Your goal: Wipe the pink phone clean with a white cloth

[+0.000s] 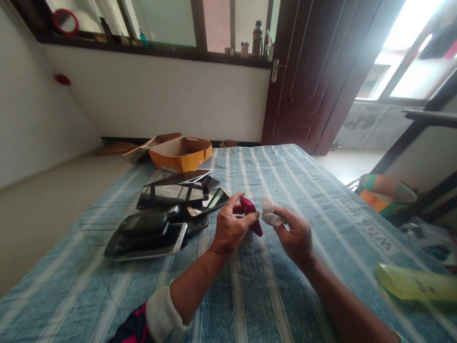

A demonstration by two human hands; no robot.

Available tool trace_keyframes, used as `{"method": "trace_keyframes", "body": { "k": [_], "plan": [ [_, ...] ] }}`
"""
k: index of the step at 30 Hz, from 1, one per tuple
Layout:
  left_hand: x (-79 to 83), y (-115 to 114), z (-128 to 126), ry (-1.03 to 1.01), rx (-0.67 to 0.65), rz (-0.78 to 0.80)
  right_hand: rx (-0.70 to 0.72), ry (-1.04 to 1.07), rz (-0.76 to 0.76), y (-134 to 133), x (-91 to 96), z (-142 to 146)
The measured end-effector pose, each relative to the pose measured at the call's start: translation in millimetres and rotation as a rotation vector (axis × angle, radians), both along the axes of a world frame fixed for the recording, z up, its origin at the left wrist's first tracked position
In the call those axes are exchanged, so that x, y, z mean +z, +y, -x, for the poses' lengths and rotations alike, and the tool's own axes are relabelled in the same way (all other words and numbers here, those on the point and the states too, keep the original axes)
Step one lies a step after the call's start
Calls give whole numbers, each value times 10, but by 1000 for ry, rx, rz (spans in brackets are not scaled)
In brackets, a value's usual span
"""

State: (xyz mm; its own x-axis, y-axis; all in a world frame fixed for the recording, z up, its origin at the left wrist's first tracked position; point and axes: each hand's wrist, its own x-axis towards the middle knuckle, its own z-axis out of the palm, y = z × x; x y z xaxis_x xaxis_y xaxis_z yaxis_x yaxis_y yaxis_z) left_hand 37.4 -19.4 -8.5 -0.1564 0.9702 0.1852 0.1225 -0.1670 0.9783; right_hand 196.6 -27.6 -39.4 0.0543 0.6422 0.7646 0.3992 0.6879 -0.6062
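Observation:
My left hand is closed around a small dark-red phone, held above the striped blue cloth. Right beside it, my right hand pinches a crumpled white wipe between thumb and fingers, close to the phone's end. A pile of several dark and silver phones lies on the cloth just left of my left hand.
An open orange cardboard box sits at the cloth's far edge, with a flattened carton beside it. A yellow-green bottle lies at the right. A dark wooden door stands behind, and a colourful bag rests off the right edge.

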Motion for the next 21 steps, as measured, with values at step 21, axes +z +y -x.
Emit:
{"method": "trace_keyframes", "body": {
  "k": [21],
  "plan": [
    [-41, -5, 218, 300, -216, 240, -39, -466, -179, 35, -80, -35]
  ]
}}
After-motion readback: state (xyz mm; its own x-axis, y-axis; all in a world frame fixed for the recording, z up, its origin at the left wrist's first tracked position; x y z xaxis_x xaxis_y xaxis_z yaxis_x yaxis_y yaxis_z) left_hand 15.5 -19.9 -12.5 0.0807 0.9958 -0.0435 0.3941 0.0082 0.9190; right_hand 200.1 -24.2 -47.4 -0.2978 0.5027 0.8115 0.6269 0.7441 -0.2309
